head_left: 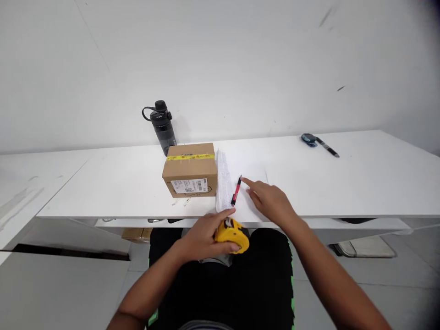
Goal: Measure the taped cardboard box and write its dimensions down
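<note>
My left hand (201, 236) is wrapped round a yellow tape measure (233, 237) at the front edge of the table, above my lap. A red and black pen (236, 191) lies on white paper sheets (223, 176), slanting toward me. The index finger of my right hand (273, 201) is stretched out to the pen's far tip, seemingly touching it. Its thumb is apart from that finger, and the other fingers are partly hidden. Left of the paper stands a closed cardboard box (190, 167) with yellow tape on top and a white label on its front.
A dark water bottle (163, 128) stands behind the box, near the wall. At the back right of the white table (360, 183) lie a small dark blue object (308, 139) and a black marker-like pen (327, 147). A lower shelf runs beneath the tabletop.
</note>
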### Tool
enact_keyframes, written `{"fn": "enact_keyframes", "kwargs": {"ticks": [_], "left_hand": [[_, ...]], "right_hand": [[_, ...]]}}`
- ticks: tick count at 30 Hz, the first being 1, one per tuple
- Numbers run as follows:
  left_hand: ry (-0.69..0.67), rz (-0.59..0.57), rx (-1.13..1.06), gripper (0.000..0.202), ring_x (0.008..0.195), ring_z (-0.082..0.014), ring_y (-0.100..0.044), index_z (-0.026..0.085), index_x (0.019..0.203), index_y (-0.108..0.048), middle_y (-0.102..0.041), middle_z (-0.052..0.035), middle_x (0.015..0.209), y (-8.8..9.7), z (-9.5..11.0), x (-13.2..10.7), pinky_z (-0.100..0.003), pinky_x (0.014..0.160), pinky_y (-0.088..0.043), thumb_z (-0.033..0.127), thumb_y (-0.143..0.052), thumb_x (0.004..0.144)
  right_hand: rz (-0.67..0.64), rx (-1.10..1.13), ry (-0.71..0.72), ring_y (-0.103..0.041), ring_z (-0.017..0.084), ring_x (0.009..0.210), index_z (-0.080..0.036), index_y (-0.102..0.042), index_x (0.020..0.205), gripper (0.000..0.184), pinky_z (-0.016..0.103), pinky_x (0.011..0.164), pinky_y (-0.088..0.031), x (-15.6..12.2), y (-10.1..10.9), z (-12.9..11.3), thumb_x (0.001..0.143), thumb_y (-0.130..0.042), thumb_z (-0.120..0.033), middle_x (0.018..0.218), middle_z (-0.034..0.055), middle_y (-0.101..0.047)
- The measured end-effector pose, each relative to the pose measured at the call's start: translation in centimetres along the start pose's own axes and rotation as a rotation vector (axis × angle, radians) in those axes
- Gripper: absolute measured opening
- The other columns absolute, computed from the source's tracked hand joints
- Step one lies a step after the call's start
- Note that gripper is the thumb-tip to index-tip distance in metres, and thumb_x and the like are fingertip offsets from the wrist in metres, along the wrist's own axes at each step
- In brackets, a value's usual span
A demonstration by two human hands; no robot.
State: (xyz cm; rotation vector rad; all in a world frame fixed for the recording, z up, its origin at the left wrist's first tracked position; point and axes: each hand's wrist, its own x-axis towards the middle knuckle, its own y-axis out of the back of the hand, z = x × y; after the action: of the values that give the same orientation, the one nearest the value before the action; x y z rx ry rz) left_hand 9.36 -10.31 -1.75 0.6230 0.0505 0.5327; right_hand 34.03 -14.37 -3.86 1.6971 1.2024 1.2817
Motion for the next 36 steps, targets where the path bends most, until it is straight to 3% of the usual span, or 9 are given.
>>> {"fn": "enact_keyframes", "kwargs": {"ticks": [3,6,10,12,14,20,24,29,36], "left_hand": [[0.052,-0.146,0.016,0.076,0.088,-0.0209,-0.06,0.029,0.146,-0.036,-0.064,-0.0043,0.101,1.9,0.2,4.8,-0.034,0.081,-0.047,0.054,-0.065,0.081],[0.118,-0.153,-0.077,0.081,0.074,-0.0161,-0.058,0.024,0.15,-0.027,-0.062,-0.0025,0.089,2.1,-1.2,8.8,-0.028,0.07,-0.045,0.053,-0.063,0.083],[0.168,-0.088,-0.369,0.086,0.078,-0.0161,-0.06,0.021,0.148,-0.021,-0.064,-0.0042,0.093,0.8,-4.3,11.8,-0.029,0.073,-0.047,0.051,-0.066,0.081],[0.174,-0.003,-0.567,0.083,0.084,-0.0169,-0.062,0.019,0.145,-0.024,-0.065,-0.0068,0.099,0.3,-5.6,12.5,-0.031,0.078,-0.048,0.049,-0.068,0.08],[0.158,0.114,-0.691,0.076,0.087,-0.0166,-0.062,0.017,0.139,-0.033,-0.065,-0.0071,0.1,0.1,-6.4,13.0,-0.03,0.08,-0.048,0.049,-0.068,0.08],[0.14,0.309,-0.762,0.06,0.09,-0.0153,-0.061,0.019,0.134,-0.041,-0.061,-0.0045,0.102,1.0,-7.6,13.4,-0.029,0.084,-0.048,0.048,-0.061,0.086],[0.106,0.251,-0.609,0.064,0.094,-0.0169,-0.061,0.02,0.141,-0.033,-0.06,-0.0066,0.108,2.3,-8.3,12.3,-0.032,0.088,-0.048,0.048,-0.057,0.089],[0.047,0.041,-0.557,0.081,0.1,-0.0203,-0.061,0.023,0.152,-0.011,-0.061,-0.0093,0.114,4.7,-9.2,10.7,-0.038,0.092,-0.048,0.047,-0.056,0.09],[0.103,0.032,-0.475,0.063,0.116,-0.0243,-0.053,0.02,0.143,-0.038,-0.055,-0.0115,0.127,6.1,-9.1,11.4,-0.038,0.103,-0.04,0.048,-0.056,0.089]], "right_hand": [[-0.242,-0.342,0.219,-0.068,0.023,0.073,-0.019,-0.054,0.135,0.043,0.033,0.065,-0.047,3.5,-1.0,2.9,0.094,-0.043,-0.015,0.101,0.0138,-0.069],[-0.249,-0.367,0.25,-0.068,0.025,0.074,-0.014,-0.061,0.12,0.034,0.033,0.065,-0.045,4.2,-0.8,6.0,0.088,-0.048,-0.01,0.095,0.0142,-0.071],[0.251,-0.053,-0.31,-0.061,0.021,0.057,-0.018,-0.061,0.102,0.02,0.031,0.053,-0.042,1.0,1.4,9.5,0.092,-0.048,-0.029,0.071,0.007,-0.069],[0.645,0.304,-0.434,-0.058,0.017,0.055,-0.021,-0.058,0.095,0.022,0.03,0.054,-0.044,-0.8,2.3,8.5,0.094,-0.046,-0.04,0.068,0.0025,-0.066],[0.823,0.618,-0.407,-0.051,0.014,0.049,-0.023,-0.056,0.082,0.028,0.028,0.051,-0.043,-1.6,2.3,5.4,0.09,-0.052,-0.049,0.062,-0.0011,-0.06],[0.546,1.069,-0.575,-0.039,0.011,0.039,-0.02,-0.059,0.076,0.046,0.025,0.04,-0.03,0.5,-2.7,-3.1,0.092,-0.04,-0.059,0.05,-0.0035,-0.051],[0.377,1.011,-0.631,-0.044,0.013,0.045,-0.019,-0.059,0.063,0.052,0.027,0.047,-0.035,1.4,-4.8,-2.9,0.091,-0.043,-0.061,0.045,-0.0029,-0.047],[0.163,0.781,-0.458,-0.047,0.014,0.052,-0.02,-0.061,0.063,0.044,0.027,0.052,-0.036,0.8,-4.3,-2.9,0.088,-0.051,-0.055,0.049,-0.003,-0.05],[0.096,0.756,-0.446,-0.048,0.015,0.055,-0.019,-0.063,0.066,0.04,0.027,0.055,-0.037,1.8,-3.8,-3.8,0.087,-0.053,-0.052,0.053,-0.0024,-0.052]]}}
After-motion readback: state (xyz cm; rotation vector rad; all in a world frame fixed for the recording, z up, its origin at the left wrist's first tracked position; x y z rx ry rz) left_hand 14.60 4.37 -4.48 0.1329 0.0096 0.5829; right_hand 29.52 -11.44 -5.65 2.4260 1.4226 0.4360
